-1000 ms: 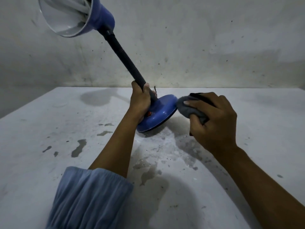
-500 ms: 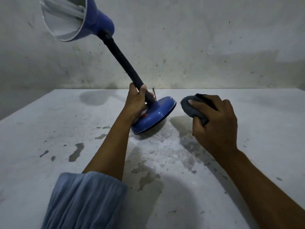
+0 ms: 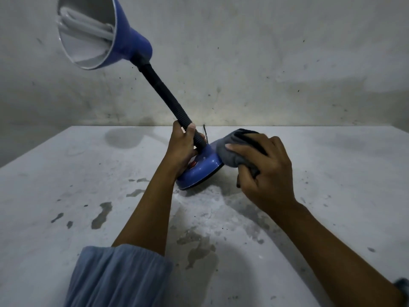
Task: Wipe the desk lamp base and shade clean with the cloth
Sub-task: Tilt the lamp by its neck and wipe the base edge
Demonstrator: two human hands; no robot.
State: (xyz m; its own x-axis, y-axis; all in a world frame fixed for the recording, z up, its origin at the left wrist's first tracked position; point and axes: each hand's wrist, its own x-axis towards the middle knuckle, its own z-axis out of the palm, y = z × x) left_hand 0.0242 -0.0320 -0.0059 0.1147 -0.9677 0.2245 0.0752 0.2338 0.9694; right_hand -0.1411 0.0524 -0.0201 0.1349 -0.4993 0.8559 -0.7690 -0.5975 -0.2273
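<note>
Two hands on a tilted lamp.
Left hand (image 3: 183,149) grips the black neck (image 3: 164,91); right hand (image 3: 263,171) clutches the grey cloth (image 3: 228,151) against the blue base (image 3: 199,171), tipped up on the table (image 3: 66,173).

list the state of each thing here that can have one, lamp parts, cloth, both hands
lamp base: tilted, near edge on the table, far edge raised
lamp shade: up in the air, open end toward the camera, bulb unlit
gooseneck: straight, leaning left
grey cloth: bunched, pressed on the base's raised edge
left hand: grips the gooseneck's lower end
right hand: holds the cloth
table: stained, patchy
</note>
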